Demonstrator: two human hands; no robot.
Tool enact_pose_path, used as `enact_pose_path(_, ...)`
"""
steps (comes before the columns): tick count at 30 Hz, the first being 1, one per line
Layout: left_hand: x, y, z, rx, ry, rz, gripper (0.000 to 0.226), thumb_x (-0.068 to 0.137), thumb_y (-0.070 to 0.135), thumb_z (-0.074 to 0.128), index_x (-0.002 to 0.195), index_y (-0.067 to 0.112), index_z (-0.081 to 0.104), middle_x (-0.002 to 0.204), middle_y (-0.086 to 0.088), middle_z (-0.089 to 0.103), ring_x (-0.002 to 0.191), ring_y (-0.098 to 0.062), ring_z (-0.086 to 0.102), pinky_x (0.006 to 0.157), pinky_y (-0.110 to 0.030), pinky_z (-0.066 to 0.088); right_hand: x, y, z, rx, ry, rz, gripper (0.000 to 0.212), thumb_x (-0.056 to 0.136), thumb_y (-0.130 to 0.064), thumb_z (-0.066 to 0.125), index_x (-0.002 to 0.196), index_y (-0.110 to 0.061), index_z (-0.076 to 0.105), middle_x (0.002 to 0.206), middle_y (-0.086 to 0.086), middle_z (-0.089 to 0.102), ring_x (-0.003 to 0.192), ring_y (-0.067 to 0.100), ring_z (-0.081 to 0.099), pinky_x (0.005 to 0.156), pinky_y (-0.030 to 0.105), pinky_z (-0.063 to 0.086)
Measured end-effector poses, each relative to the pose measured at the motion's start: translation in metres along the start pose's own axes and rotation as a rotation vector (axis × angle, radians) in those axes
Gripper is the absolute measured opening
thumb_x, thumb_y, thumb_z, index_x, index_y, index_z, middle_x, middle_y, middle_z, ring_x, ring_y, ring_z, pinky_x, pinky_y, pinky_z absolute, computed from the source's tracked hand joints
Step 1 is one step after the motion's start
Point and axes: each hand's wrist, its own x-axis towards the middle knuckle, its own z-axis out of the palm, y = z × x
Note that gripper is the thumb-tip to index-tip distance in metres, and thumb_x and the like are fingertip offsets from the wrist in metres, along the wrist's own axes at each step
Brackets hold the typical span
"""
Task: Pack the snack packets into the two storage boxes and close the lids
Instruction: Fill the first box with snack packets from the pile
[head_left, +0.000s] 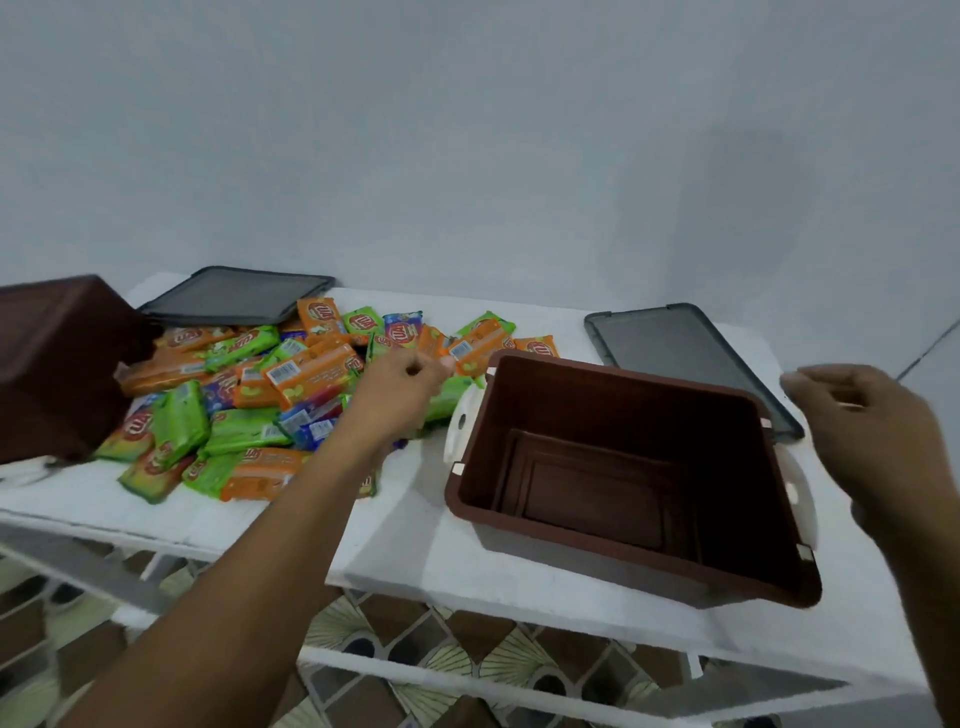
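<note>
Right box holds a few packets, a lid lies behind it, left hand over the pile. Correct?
No: the head view shows the right box empty. A lid lies behind it, and the left hand is over the pile.

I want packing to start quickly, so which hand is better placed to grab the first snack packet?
Left. The left hand is over the snack packet pile; the right hand hovers beyond the empty brown storage box.
</note>
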Motion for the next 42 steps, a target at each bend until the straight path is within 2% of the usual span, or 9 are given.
enact_pose_path(4,0.011,-0.007,-0.040,-0.007,0.101,0.025,0.021,0.098,0.021,0.064,0.086,0.004,0.069,0.091,-0.003,0.071,0.072,-0.014,0.061,0.060,-0.028,0.051,0.007,-0.047,0.025,0.050,-0.198,-0.143,0.009,0.087,-0.030,0.071,0.086,-0.021,0.073,0.082,0.007,0.071,0.075,0.022,0.065,0.072,0.037,0.052)
enact_pose_path(14,0.068,-0.042,-0.130,0.102,0.138,0.076,0.020,0.091,0.016,0.070,0.088,-0.004,0.069,0.082,-0.016,0.071,0.066,-0.021,0.057,0.058,-0.029,0.045,-0.014,-0.154,0.181,-0.056,-0.610,-0.336,0.003,0.085,-0.019,0.075,0.086,-0.016,0.077,0.076,0.002,0.072,0.061,0.012,0.063,0.048,0.015,0.044)
enact_pose_path(19,0.099,-0.053,-0.143,0.311,0.059,0.127,0.013,0.092,0.012,0.069,0.084,0.003,0.073,0.084,-0.005,0.072,0.070,-0.020,0.064,0.057,-0.026,0.047,-0.021,-0.176,0.267,-0.188,-0.691,-0.333,0.004,0.084,-0.019,0.076,0.084,-0.016,0.078,0.078,0.002,0.073,0.061,0.013,0.062,0.054,0.023,0.049)
enact_pose_path(25,0.127,-0.058,-0.145,0.547,-0.056,0.171,0.014,0.092,0.015,0.068,0.080,0.014,0.074,0.086,-0.003,0.074,0.071,-0.013,0.066,0.058,-0.026,0.048,-0.023,-0.183,0.330,-0.315,-0.697,-0.311,0.007,0.083,-0.011,0.075,0.088,-0.008,0.079,0.071,-0.007,0.067,0.053,0.000,0.056,0.041,0.010,0.039)
enact_pose_path(27,0.133,-0.062,-0.142,0.638,-0.111,0.154,0.016,0.090,0.020,0.071,0.077,0.011,0.069,0.078,-0.005,0.072,0.066,-0.017,0.066,0.059,-0.030,0.051,-0.025,-0.181,0.345,-0.416,-0.722,-0.313,0.017,0.082,-0.015,0.078,0.097,-0.007,0.078,0.087,0.003,0.072,0.064,0.004,0.061,0.048,0.014,0.045)
enact_pose_path(29,0.136,-0.065,-0.138,0.735,-0.158,0.148,0.025,0.087,0.029,0.076,0.081,0.006,0.066,0.077,-0.008,0.067,0.065,-0.020,0.061,0.055,-0.032,0.045,-0.026,-0.176,0.359,-0.608,-0.784,-0.344,0.041,0.082,-0.022,0.079,0.119,-0.008,0.070,0.118,0.012,0.068,0.095,0.019,0.066,0.074,0.024,0.053)
enact_pose_path(32,0.140,-0.067,-0.134,0.829,-0.192,0.166,0.038,0.081,0.043,0.082,0.076,0.008,0.067,0.077,-0.005,0.062,0.065,-0.017,0.058,0.049,-0.031,0.036,-0.023,-0.173,0.374,-0.857,-0.877,-0.368,0.070,0.083,-0.030,0.078,0.144,-0.011,0.048,0.138,0.012,0.056,0.120,0.029,0.057,0.093,0.033,0.047)
enact_pose_path(37,0.148,-0.067,-0.132,0.908,-0.266,0.187,0.044,0.079,0.051,0.081,0.076,0.009,0.067,0.083,-0.005,0.063,0.074,-0.018,0.057,0.064,-0.033,0.044,-0.017,-0.167,0.384,-1.009,-1.022,-0.426,0.097,0.076,-0.031,0.082,0.156,-0.023,0.027,0.150,0.010,0.045,0.127,0.030,0.053,0.095,0.036,0.049)
enact_pose_path(42,0.154,-0.066,-0.139,0.741,-0.342,0.125,0.045,0.075,0.041,0.087,0.064,0.009,0.057,0.066,0.000,0.057,0.057,-0.015,0.053,0.050,-0.029,0.036,-0.017,-0.158,0.389,-0.928,-1.040,-0.419,0.099,0.073,-0.033,0.086,0.155,-0.030,0.030,0.147,0.008,0.048,0.126,0.029,0.051,0.088,0.034,0.045)
